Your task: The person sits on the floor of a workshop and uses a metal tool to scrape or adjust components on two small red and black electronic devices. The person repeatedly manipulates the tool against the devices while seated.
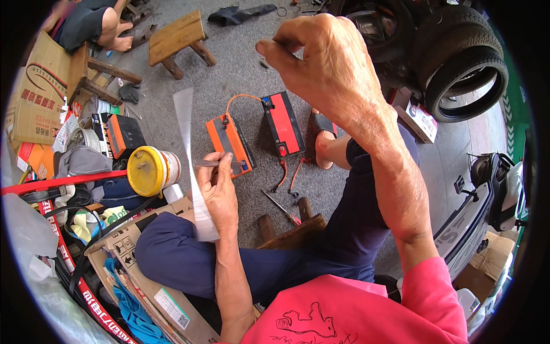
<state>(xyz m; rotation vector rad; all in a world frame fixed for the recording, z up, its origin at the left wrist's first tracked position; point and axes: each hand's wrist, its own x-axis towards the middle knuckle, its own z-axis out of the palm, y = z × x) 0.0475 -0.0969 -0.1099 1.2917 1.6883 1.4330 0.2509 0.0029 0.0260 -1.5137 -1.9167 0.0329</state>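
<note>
My left hand (217, 198) is closed, pinching a slim grey metal tool (207, 163) between thumb and fingers. A long, thin whitish translucent strip (184, 126) stands up beside that hand, its lower end against the palm side. Raised high and nearer the camera, my right hand (329, 60) has its fingers curled in; whatever they hold, if anything, is hidden. Beyond my left hand an orange-and-grey battery (220, 139) lies on the floor. A red-and-black battery (281, 123) is to its right, an orange wire (243, 96) linking the two. Red leads (282, 175) come off its near end.
A screwdriver (281, 206) lies before a low wooden stool (298, 232). On the left stand a yellow-lidded bucket (146, 171), a cardboard box (129, 229) and clutter. Tyres (467, 83) are stacked at far right; a wooden bench (176, 37) and a seated person's legs (109, 28) are far left.
</note>
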